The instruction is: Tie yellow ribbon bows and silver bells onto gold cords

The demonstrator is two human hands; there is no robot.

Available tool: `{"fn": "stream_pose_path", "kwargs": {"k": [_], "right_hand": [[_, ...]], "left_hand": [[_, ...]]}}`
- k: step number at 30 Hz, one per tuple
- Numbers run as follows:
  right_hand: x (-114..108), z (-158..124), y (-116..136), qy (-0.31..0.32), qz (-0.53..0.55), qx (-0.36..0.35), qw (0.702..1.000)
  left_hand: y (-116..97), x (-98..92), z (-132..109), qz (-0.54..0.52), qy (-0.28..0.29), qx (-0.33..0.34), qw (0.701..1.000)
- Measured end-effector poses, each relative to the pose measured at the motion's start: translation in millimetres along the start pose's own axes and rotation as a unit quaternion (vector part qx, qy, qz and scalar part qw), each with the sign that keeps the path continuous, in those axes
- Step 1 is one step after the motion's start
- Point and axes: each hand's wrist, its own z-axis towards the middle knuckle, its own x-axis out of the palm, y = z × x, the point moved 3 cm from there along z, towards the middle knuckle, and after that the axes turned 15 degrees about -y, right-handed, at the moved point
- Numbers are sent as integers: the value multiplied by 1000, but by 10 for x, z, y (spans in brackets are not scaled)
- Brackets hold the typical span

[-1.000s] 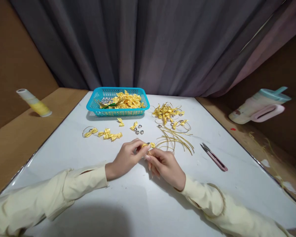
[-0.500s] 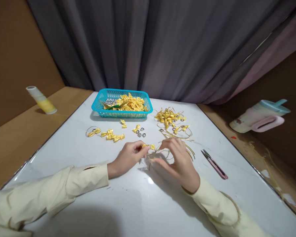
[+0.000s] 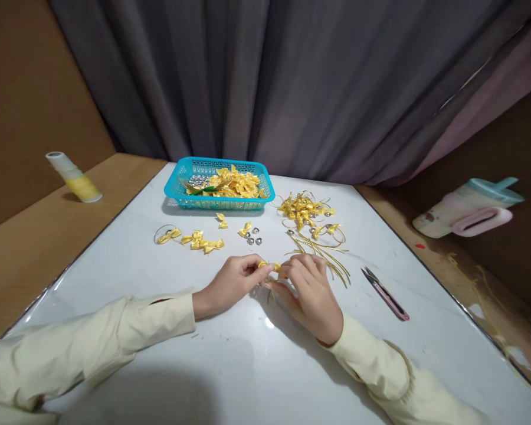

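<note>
A yellow ribbon bow (image 3: pixel 275 267) is pinched between the thumb and fingers of my left hand (image 3: pixel 235 284). Close against it on the right, my right hand (image 3: pixel 307 292) has its thumb and fingers drawn together on a thin gold cord (image 3: pixel 271 295), whose end pokes out below; the fingers partly hide the grip. Just beyond my hands lie a loose yellow bow (image 3: pixel 245 229) and several silver metal pieces (image 3: pixel 250 240). Cut gold cords (image 3: pixel 323 260) are spread behind my right hand.
A blue basket (image 3: pixel 219 205) of yellow bows and silver pieces stands at the back. Corded bows (image 3: pixel 303 209) are heaped to its right. Thread snips (image 3: pixel 384 294) lie right of my hands. A tumbler (image 3: pixel 464 206) and a yellow spool (image 3: pixel 77 180) are at the sides.
My right hand has moved left and closed in from an open, spread pose to a pinch beside the bow. My left hand has stayed nearly in place.
</note>
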Motion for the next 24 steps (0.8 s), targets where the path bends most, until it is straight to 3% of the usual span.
{"fn": "stream_pose_path", "kwargs": {"k": [5,8,12,14,19,24], "right_hand": [[0,-7,-13,-5,7,23,1000],[-3,19,-119,25,95,95,991],[36,34,-265,88,241,236,937],[82,14,-265,139,301,274,903],[125,-24,-183,193,397,302,845],[97,-2,-165,194,429,323,821]], "left_hand": [[-25,15,-11,12,20,-3,1000],[-36,26,-38,20,38,-5,999],[-33,68,-94,17,96,-5,995],[-35,89,-119,14,122,-2,992],[-56,115,-159,-9,161,-19,987],[-80,108,-160,-4,157,-23,987]]}}
